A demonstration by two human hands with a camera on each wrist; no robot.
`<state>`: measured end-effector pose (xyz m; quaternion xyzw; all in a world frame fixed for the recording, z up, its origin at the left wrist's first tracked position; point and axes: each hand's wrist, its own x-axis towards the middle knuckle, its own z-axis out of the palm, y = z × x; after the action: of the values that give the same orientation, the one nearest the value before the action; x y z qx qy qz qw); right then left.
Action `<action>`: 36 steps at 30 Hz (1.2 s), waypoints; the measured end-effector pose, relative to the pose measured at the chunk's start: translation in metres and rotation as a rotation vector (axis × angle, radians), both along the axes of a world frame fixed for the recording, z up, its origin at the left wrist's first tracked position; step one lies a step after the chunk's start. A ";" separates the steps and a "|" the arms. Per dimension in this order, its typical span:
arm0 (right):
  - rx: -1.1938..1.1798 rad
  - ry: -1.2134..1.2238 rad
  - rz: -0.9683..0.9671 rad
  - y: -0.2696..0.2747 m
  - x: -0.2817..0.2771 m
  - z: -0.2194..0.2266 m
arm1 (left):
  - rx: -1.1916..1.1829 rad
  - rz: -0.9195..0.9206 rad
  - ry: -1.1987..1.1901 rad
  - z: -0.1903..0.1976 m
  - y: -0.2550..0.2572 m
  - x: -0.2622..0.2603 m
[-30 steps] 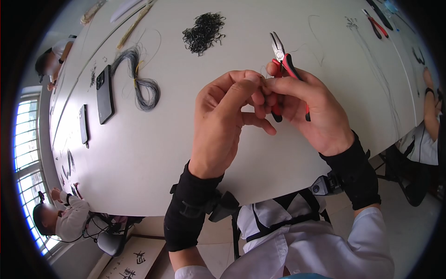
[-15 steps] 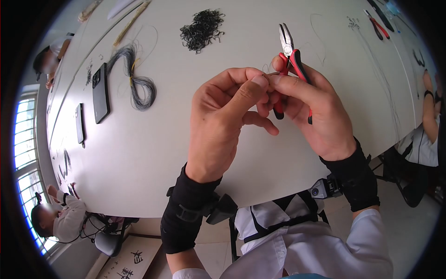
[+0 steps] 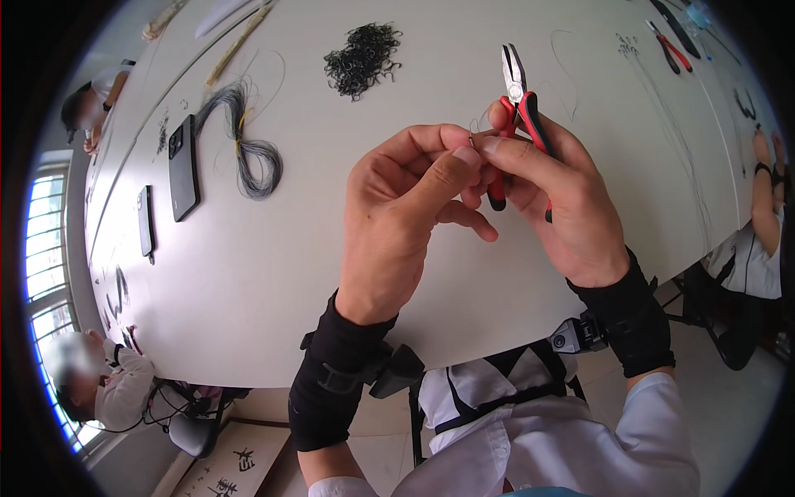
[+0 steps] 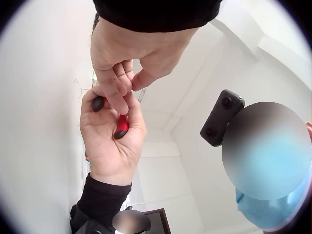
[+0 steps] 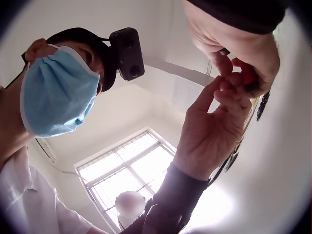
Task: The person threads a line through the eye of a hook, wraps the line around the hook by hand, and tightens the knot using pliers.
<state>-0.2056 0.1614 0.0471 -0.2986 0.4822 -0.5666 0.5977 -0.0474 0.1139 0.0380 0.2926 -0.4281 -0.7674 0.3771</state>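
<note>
In the head view my left hand (image 3: 406, 199) pinches a tiny dark piece with a thin line (image 3: 473, 137) between thumb and index finger, the other fingers bent below. Thumb and index finger of my right hand (image 3: 563, 186) meet it at the same spot. That hand also holds pliers (image 3: 514, 79) with red-and-black handles against its palm, their metal nose pointing away from me. Both handle ends (image 4: 122, 129) show against the right palm in the left wrist view. In the right wrist view the fingertips overlap and hide the tiny piece.
Beyond my hands lies a pile of small black hook-shaped pieces (image 3: 362, 60). To the left are a tied bundle of grey line (image 3: 261, 166) and two phones (image 3: 184, 170) (image 3: 146, 222). More pliers (image 3: 671, 50) and long thin strands (image 3: 675, 137) lie at the right. Other people sit around the table.
Both hands stay together at the fingertips. The pliers' nose has swung up and rightward since a second ago, and the dark piece with its thin loop shows more plainly above the fingertips.
</note>
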 end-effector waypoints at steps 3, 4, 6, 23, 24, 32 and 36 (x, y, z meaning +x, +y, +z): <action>0.003 0.002 -0.001 0.000 -0.001 -0.001 | 0.006 -0.005 0.003 0.001 -0.001 0.001; 0.004 0.004 0.008 0.000 -0.002 -0.001 | 0.005 -0.008 0.003 0.001 -0.001 0.001; 0.005 0.008 0.027 0.000 -0.004 -0.002 | 0.003 -0.014 0.003 0.001 -0.001 0.000; -0.191 0.666 0.211 -0.001 -0.012 0.001 | -0.308 0.277 -0.260 -0.004 -0.009 0.005; -0.186 0.671 0.212 -0.001 -0.012 0.001 | -0.322 0.281 -0.271 -0.005 -0.009 0.005; -0.143 0.713 0.198 0.000 -0.011 0.008 | -0.309 0.276 -0.291 -0.004 -0.010 0.004; -0.135 0.654 0.146 0.001 -0.015 0.010 | -0.296 0.259 -0.313 -0.003 -0.010 0.004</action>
<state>-0.2207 0.1622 0.0570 -0.5373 0.5870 -0.4271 0.4293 -0.0433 0.1043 0.0347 0.4018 -0.5481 -0.5869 0.4401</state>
